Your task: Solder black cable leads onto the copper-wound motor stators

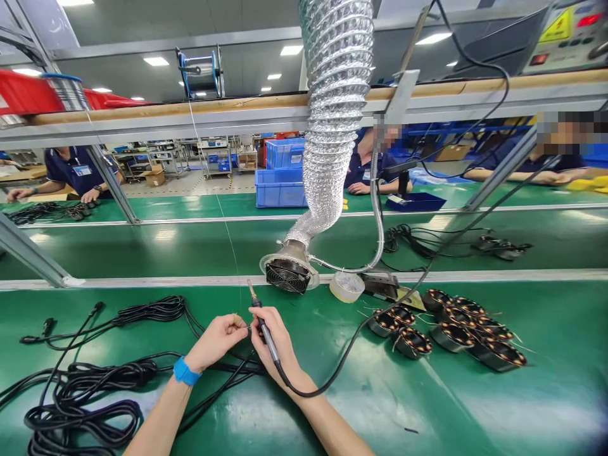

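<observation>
The right hand [276,342] clamps a soldering iron [263,332] just beside the left hand [216,342], pinched on a black cable [137,373]; a slip could burn fingers.

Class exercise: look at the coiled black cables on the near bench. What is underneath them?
The green bench mat shows through the gaps between the loops of the coiled black cables. Where the loops lie thickly stacked, the surface beneath them is covered and cannot be seen.
</observation>
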Action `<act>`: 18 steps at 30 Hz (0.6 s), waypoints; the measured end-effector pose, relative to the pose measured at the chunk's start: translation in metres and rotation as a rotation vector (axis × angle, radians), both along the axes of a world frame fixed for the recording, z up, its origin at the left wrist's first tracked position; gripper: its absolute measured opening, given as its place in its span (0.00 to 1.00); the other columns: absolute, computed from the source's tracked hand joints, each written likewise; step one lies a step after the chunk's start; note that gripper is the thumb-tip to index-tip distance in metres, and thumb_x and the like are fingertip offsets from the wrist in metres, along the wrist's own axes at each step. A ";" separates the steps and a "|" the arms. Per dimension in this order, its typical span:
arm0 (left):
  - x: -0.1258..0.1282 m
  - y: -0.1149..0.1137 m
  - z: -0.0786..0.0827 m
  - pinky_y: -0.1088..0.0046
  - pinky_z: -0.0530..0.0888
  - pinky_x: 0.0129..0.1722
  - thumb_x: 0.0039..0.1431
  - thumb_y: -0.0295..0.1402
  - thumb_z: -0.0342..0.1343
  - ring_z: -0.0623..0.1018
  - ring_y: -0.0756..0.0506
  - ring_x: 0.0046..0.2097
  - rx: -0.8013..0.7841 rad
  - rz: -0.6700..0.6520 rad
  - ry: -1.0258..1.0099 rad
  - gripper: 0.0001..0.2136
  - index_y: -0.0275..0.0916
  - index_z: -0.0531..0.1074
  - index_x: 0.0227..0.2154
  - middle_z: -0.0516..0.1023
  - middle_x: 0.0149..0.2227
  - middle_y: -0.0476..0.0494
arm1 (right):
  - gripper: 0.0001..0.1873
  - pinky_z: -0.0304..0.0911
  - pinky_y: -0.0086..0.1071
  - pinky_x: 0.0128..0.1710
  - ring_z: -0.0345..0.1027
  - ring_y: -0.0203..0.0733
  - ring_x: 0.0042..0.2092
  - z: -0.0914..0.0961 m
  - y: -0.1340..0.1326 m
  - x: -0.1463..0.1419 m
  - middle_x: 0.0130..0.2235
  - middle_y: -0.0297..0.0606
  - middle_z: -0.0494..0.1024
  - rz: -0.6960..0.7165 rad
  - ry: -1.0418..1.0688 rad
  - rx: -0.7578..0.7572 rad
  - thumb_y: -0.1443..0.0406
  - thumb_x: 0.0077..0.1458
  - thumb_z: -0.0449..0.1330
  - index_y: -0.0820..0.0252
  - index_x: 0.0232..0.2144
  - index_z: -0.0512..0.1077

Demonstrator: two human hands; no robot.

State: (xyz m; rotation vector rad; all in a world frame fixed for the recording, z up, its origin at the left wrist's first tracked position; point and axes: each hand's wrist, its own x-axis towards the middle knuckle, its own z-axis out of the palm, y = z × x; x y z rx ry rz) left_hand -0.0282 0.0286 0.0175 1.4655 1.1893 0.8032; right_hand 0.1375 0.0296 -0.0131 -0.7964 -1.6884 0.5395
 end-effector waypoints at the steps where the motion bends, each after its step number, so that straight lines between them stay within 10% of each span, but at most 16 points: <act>1: -0.001 0.000 0.000 0.74 0.61 0.26 0.54 0.49 0.60 0.63 0.52 0.25 -0.007 -0.017 0.020 0.19 0.36 0.70 0.31 0.67 0.26 0.52 | 0.22 0.71 0.33 0.44 0.72 0.40 0.41 0.001 -0.002 0.001 0.42 0.39 0.70 -0.013 -0.004 -0.005 0.75 0.58 0.53 0.53 0.52 0.69; 18: 0.001 0.000 -0.007 0.74 0.48 0.23 0.49 0.51 0.63 0.53 0.54 0.23 -0.162 0.010 -0.122 0.20 0.37 0.66 0.26 0.57 0.20 0.58 | 0.25 0.72 0.33 0.41 0.73 0.41 0.40 -0.011 -0.010 0.002 0.43 0.42 0.70 0.006 -0.140 0.118 0.75 0.59 0.52 0.53 0.55 0.67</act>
